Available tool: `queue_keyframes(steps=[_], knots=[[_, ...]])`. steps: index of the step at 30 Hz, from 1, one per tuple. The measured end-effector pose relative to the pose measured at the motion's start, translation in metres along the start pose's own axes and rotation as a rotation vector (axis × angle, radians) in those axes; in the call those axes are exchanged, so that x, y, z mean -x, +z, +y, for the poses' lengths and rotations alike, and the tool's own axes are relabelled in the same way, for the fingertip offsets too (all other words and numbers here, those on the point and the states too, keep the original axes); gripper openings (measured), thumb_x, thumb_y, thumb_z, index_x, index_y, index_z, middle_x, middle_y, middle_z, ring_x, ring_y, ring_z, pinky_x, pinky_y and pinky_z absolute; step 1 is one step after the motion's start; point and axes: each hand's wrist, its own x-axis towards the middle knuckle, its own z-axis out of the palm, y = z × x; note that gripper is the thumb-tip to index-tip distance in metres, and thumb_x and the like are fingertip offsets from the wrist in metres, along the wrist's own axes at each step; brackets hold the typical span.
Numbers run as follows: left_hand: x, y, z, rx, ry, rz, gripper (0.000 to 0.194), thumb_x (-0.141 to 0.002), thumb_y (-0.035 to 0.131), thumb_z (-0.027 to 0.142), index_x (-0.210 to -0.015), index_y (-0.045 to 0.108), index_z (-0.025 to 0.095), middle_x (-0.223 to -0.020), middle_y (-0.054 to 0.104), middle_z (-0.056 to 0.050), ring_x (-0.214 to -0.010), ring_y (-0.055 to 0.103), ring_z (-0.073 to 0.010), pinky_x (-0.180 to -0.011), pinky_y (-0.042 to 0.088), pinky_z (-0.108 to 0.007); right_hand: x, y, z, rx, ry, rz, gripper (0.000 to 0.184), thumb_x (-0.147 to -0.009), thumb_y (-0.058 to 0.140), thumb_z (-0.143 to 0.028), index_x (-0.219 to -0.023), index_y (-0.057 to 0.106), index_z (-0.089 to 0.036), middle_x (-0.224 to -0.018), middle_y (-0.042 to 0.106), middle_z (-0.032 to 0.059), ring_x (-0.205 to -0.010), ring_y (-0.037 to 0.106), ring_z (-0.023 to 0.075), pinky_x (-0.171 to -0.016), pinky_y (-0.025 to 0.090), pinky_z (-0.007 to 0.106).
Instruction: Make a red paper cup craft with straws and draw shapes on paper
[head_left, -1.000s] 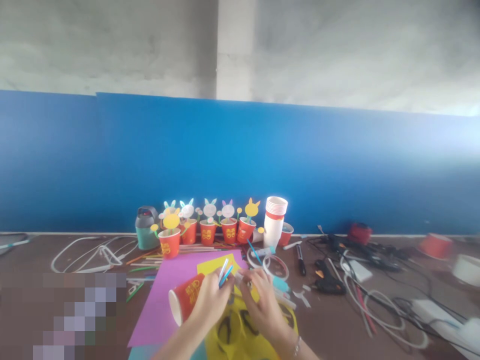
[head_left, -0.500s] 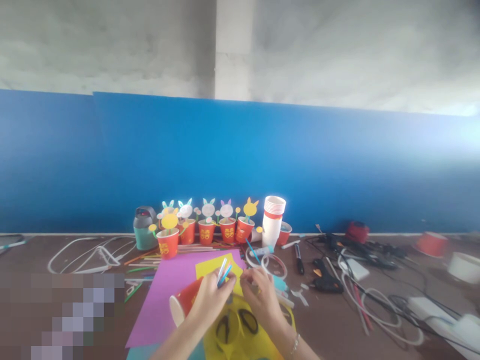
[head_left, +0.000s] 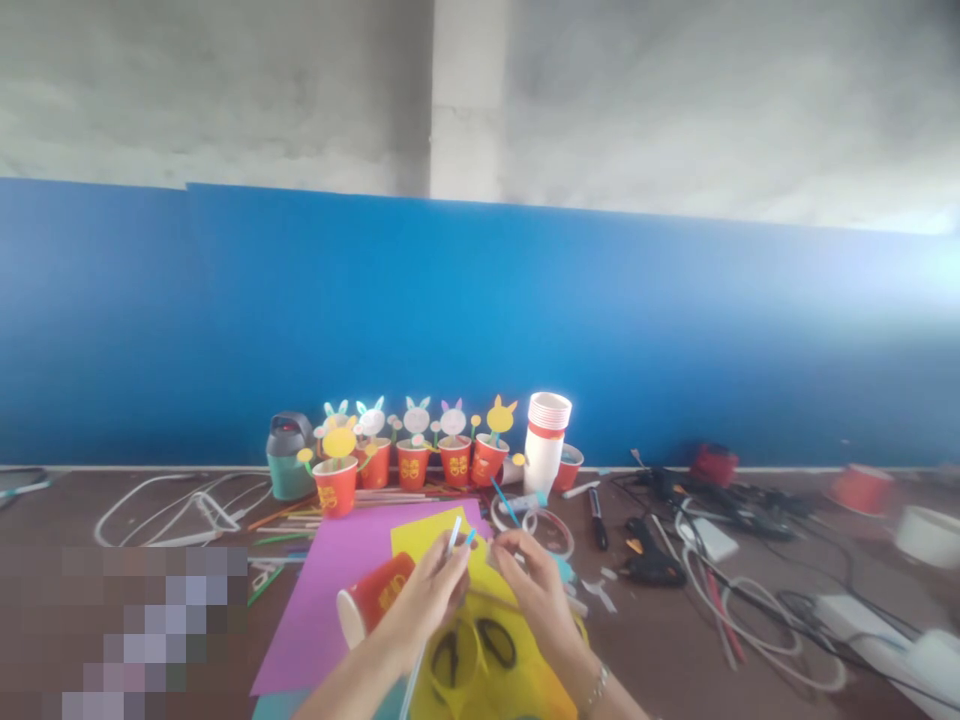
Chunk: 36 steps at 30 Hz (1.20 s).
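My left hand [head_left: 433, 590] is closed around a thin white straw [head_left: 455, 533], whose lower end comes out below the palm. A short blue straw-like piece [head_left: 470, 537] also pokes up from the same fingers. Just to the right, my right hand [head_left: 531, 580] is pinched close to the left fingertips; whatever is between its fingers is too small to make out. Beside my left forearm a red paper cup [head_left: 379, 595] lies on its side on purple paper [head_left: 315, 620]. Below the hands, dark loops like scissor handles [head_left: 497, 645] show on yellow material [head_left: 517, 690].
Red cups with paper animal figures [head_left: 412, 465] stand in a row at the back, beside stacked white cups [head_left: 546, 440] and a teal-grey container [head_left: 289, 460]. Loose sticks [head_left: 285, 540] lie left. A black glue gun [head_left: 652, 555], a marker [head_left: 598, 518] and tangled cables [head_left: 780, 610] are right.
My left hand has turned, so the white straw now shows below the palm and less of the blue piece sticks out. My right hand has shifted slightly, still pinched near it.
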Motion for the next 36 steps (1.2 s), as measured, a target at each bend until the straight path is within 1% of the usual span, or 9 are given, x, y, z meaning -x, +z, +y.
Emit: queue_keyframes(steps=[3,6,8,11,17,21,27,32,36], knots=[[-0.007,-0.002,-0.007,-0.066,0.03,0.014,0.052,-0.072,0.058,0.067,-0.093,0.051,0.019,-0.054,0.038,0.011,-0.04,0.019,-0.0035,-0.041,0.015,-0.019,0.0,0.0,-0.002,-0.019,0.006,-0.014,0.024,-0.082,0.058,-0.039,-0.069,0.059,-0.019,-0.07,0.057,0.0022,-0.069,0.052,0.018,-0.064,0.043,0.027],[-0.013,-0.004,-0.016,-0.144,0.088,0.03,0.055,-0.072,0.052,0.071,-0.087,0.052,0.018,-0.05,0.041,0.01,-0.037,0.023,-0.0043,-0.039,0.016,-0.02,0.001,0.0,-0.002,0.005,0.014,-0.008,0.024,-0.081,0.059,-0.039,-0.07,0.06,-0.019,-0.071,0.059,0.0027,-0.071,0.053,0.0184,-0.066,0.044,0.028],[-0.016,-0.004,-0.019,-0.195,0.114,0.039,0.052,-0.074,0.051,0.069,-0.08,0.052,0.017,-0.052,0.045,0.008,-0.037,0.028,-0.005,-0.038,0.018,-0.021,0.001,0.001,-0.001,0.027,0.021,-0.008,0.024,-0.081,0.059,-0.04,-0.069,0.06,-0.018,-0.071,0.059,0.0024,-0.07,0.053,0.0183,-0.067,0.044,0.028],[-0.016,-0.004,-0.02,-0.254,0.123,0.043,0.044,-0.078,0.053,0.061,-0.069,0.049,0.018,-0.055,0.049,0.005,-0.04,0.034,-0.0059,-0.039,0.022,-0.02,0.002,0.001,0.002,0.037,0.019,-0.017,0.026,-0.081,0.059,-0.041,-0.068,0.06,-0.018,-0.068,0.058,0.0015,-0.069,0.053,0.0177,-0.068,0.044,0.029],[-0.012,-0.003,-0.015,-0.301,0.229,0.027,0.04,-0.083,0.053,0.056,-0.074,0.052,0.017,-0.055,0.048,0.006,-0.046,0.036,-0.0071,-0.046,0.025,-0.021,0.002,0.001,0.003,0.078,-0.005,-0.027,0.025,-0.082,0.058,-0.04,-0.07,0.062,-0.018,-0.072,0.061,0.0032,-0.072,0.055,0.019,-0.068,0.045,0.029],[-0.012,-0.002,-0.016,-0.305,0.22,0.032,0.04,-0.083,0.053,0.056,-0.074,0.053,0.017,-0.055,0.049,0.005,-0.047,0.036,-0.0079,-0.047,0.025,-0.021,0.002,0.001,0.002,0.128,-0.011,-0.015,0.023,-0.081,0.058,-0.038,-0.069,0.06,-0.018,-0.071,0.06,0.0024,-0.07,0.055,0.0187,-0.066,0.044,0.028],[-0.016,-0.004,-0.022,-0.341,0.226,0.042,0.048,-0.085,0.045,0.059,-0.06,0.047,0.018,-0.052,0.043,0.004,-0.049,0.034,-0.009,-0.049,0.024,-0.023,0.003,0.001,0.0,0.144,-0.017,-0.025,0.021,-0.082,0.058,-0.035,-0.07,0.06,-0.019,-0.071,0.06,0.0025,-0.073,0.057,0.0195,-0.07,0.044,0.028],[-0.013,-0.005,-0.019,-0.378,0.259,0.03,0.048,-0.083,0.048,0.06,-0.062,0.048,0.017,-0.055,0.044,0.004,-0.054,0.038,-0.0105,-0.053,0.028,-0.023,0.003,0.001,0.002,0.179,-0.03,-0.007,0.02,-0.081,0.058,-0.035,-0.069,0.059,-0.018,-0.071,0.061,0.0026,-0.072,0.057,0.0192,-0.069,0.044,0.029],[-0.012,-0.004,-0.016,-0.394,0.259,0.032,0.05,-0.08,0.05,0.064,-0.062,0.047,0.017,-0.056,0.041,0.004,-0.054,0.036,-0.0106,-0.052,0.026,-0.023,0.002,0.001,0.003,0.185,-0.021,-0.007,0.02,-0.08,0.059,-0.035,-0.069,0.059,-0.018,-0.072,0.063,0.0031,-0.071,0.058,0.0193,-0.067,0.045,0.029]])
